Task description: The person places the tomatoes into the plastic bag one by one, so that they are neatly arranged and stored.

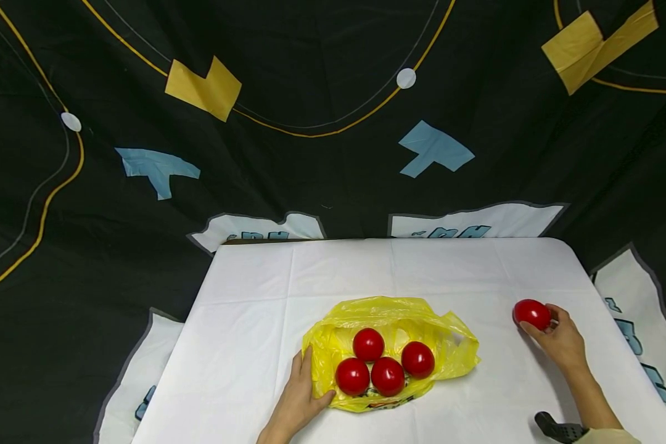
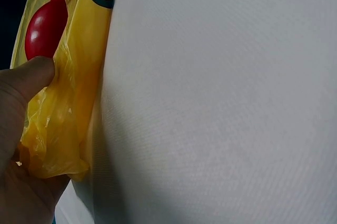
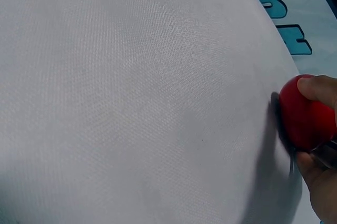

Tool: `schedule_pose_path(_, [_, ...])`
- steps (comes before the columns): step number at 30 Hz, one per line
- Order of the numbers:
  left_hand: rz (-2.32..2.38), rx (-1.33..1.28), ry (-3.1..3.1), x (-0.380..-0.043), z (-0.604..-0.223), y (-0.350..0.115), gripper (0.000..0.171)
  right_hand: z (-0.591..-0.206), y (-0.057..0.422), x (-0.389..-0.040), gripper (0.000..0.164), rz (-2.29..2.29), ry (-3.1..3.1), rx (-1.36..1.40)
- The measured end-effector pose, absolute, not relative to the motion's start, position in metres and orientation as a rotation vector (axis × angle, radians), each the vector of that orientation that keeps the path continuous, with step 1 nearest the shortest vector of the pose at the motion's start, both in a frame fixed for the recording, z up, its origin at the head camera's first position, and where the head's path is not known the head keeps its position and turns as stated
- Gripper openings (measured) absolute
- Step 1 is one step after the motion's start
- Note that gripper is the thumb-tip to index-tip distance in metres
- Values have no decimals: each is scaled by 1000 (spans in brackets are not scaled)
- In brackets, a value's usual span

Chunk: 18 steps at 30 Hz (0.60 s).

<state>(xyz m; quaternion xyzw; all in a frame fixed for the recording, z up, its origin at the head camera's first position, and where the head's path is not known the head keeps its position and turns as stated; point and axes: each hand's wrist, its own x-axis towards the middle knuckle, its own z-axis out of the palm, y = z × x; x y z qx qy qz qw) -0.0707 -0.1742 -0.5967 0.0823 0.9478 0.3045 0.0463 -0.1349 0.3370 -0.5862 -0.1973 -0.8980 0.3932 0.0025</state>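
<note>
A yellow plastic bag (image 1: 455, 354) lies spread on the white table, its mouth turned upward. Several glossy red balls (image 1: 368, 345) sit together in its opening. At the bag's left end my left hand (image 1: 300, 398) grips the plastic; in the left wrist view the thumb (image 2: 34, 76) lies over the bag beside a red ball (image 2: 46, 29), and the other fingers are mostly hidden beneath. Far to the right, my right hand (image 1: 563, 339) holds another red ball (image 1: 531, 314) between thumb and fingers, close over the table. The right wrist view has this ball (image 3: 303, 113) at its right edge.
White cloth (image 1: 244, 320) covers the table, whose rounded right corner is beyond the right hand. A black curtain (image 1: 322, 185) with yellow and blue shapes hangs behind. A black strap (image 1: 557, 427) is on the right wrist.
</note>
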Motion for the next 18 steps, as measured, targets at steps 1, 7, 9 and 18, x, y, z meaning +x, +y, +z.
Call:
schedule_pose_path(1, [932, 250, 2891, -71, -597, -174, 103, -586, 337, -135, 82, 1235, -2817, -625])
schedule_pose_path(7, [933, 241, 2881, -71, -596, -174, 103, -587, 337, -133, 80, 1250, -2800, -641])
schedule_pose_path(9, [931, 241, 2882, -71, -596, -173, 103, -588, 337, -132, 80, 1244, -2791, -625])
schedule_pose_path(18, [915, 240, 2886, -71, -595, -173, 103, -589, 338, -129, 81, 1236, -2771, -600])
